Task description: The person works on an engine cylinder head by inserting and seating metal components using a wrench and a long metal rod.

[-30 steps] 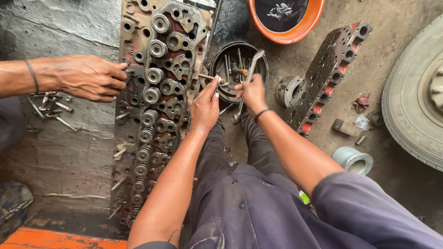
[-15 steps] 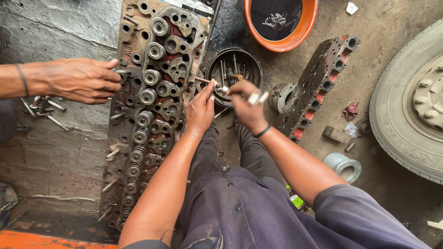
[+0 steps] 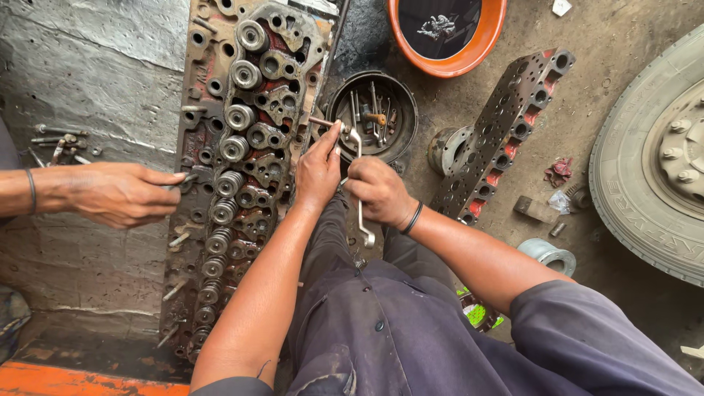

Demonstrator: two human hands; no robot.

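Observation:
A long greasy cylinder head (image 3: 242, 147) with several valve springs lies on the floor ahead of me. My right hand (image 3: 378, 192) grips a silver wrench (image 3: 361, 209) by its shank, its lower end pointing toward my knees. My left hand (image 3: 318, 170) pinches the wrench's upper end next to a small bolt at the head's right edge. Another person's hand (image 3: 121, 192) reaches in from the left and touches the head's left edge.
A round black pan of tools (image 3: 372, 111) sits just beyond my hands. An orange basin of dark oil (image 3: 447, 29) stands behind it. A second cylinder head (image 3: 506, 136) lies at the right, with a tyre (image 3: 653, 154) farther right. Loose bolts (image 3: 55, 143) lie at the left.
My right hand has taken the wrench out of the black pan and drawn it toward me. My left hand now meets its upper end. The other person's hand has slid lower along the head.

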